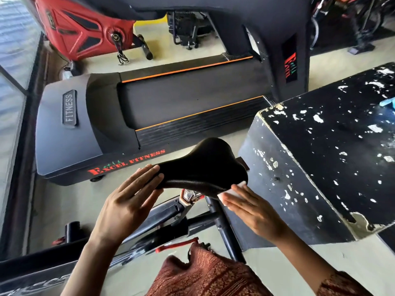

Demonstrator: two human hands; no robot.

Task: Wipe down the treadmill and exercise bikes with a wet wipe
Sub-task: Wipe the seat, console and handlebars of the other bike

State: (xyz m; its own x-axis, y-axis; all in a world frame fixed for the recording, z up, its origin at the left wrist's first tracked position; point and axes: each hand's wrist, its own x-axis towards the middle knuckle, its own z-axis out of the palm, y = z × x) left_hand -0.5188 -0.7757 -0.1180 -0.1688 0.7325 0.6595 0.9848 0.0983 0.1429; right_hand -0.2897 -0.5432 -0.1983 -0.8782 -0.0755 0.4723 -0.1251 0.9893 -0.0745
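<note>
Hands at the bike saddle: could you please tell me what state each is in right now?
Left hand: open, fingers touching the saddle nose.
Right hand: open, pressing the wet wipe against the saddle.

Right hand (pixel 254 212) presses white wipe (pixel 232 190) against black saddle (pixel 205 165) (left hand (pixel 128 201) steadies nose).

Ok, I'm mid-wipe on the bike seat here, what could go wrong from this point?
1. The wipe is only pressed flat under the right hand, not pinched, so it may slip off the seat and drop.
2. The chipped black box sits close beside that hand; a wide stroke could brush it and pick up paint flakes.
</note>
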